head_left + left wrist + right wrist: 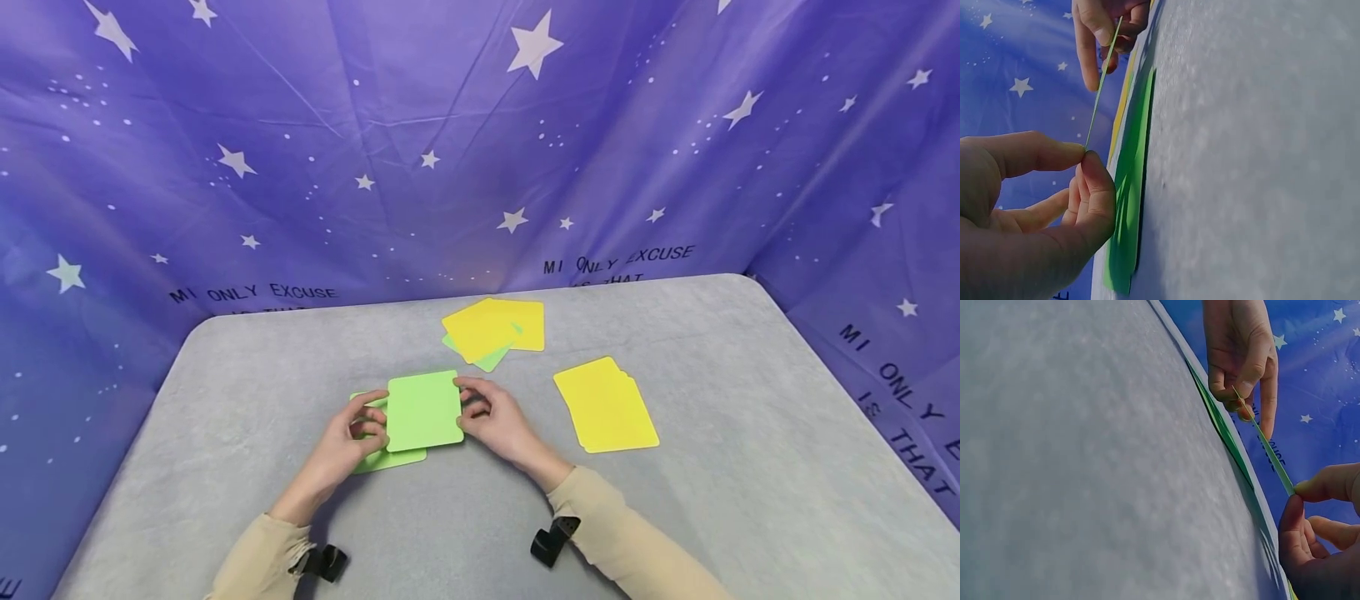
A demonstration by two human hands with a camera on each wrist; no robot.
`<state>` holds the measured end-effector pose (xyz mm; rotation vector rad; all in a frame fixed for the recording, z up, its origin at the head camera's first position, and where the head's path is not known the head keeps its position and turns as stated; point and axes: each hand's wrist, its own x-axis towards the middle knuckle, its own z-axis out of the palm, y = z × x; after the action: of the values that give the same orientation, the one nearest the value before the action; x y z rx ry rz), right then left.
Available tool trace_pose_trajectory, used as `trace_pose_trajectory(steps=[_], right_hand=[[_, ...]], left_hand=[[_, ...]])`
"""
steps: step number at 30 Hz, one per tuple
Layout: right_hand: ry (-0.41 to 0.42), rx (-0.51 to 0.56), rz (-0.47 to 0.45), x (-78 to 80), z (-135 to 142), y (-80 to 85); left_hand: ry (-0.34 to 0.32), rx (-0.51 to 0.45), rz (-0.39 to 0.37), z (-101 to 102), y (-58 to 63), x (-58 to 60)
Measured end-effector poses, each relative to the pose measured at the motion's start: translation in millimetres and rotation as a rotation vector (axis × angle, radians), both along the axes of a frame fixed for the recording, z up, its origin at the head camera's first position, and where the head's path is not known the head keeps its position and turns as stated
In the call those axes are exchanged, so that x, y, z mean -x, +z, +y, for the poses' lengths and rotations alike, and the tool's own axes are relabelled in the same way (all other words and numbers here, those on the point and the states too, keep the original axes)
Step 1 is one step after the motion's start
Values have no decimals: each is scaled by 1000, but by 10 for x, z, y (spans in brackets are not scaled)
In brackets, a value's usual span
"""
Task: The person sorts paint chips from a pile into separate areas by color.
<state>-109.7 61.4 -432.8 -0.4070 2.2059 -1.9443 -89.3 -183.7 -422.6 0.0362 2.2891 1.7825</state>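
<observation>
A square green card is held flat above the table by both hands, seen nearly edge-on in the wrist views. My left hand pinches its left edge between thumb and fingers. On the opposite side, the right hand grips the card's right edge in the same way. Below it, partly covered by the card and the left hand, lies a loose pile of green cards. The left wrist view shows a gap between the held card and this green pile, whose cards are slightly fanned.
To the right of my right hand lies a stack of yellow cards, a little uneven. Farther back, yellow cards overlap a green card. A purple star-printed curtain rises behind the grey table.
</observation>
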Motion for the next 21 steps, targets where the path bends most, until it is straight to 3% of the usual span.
trace_pose_trajectory(steps=[5,12,21], right_hand=[[22,-37,25,-42,-89,136],[51,-108,90,33,-208,-39],[72,-141,70,41,-309,-21]], left_hand=[[1,18,10,-104,-20,-21],[3,7,6,-254,-19,-75],[17,-2,-32,-386,-14,-125]])
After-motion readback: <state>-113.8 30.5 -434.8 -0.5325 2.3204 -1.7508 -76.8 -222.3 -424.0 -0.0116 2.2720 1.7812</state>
